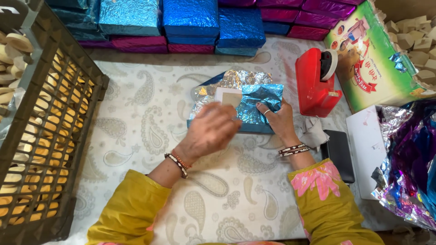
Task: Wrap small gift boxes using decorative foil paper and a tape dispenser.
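I see one blue foil-wrapped box (pixel 254 109) under my left hand (pixel 211 131), fingers curled, right hand (pixel 278 120) flat, one red tape dispenser (pixel 315 84), paisley-cloth desk (pixel 136 127).

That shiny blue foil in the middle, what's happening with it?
A person is folding blue foil around a flat box on a paisley cloth. The right hand presses the foil down on the box, while the left hand hovers over the near edge holding a small pale piece. A red tape dispenser stands just to the right, and finished blue and magenta parcels are stacked behind.
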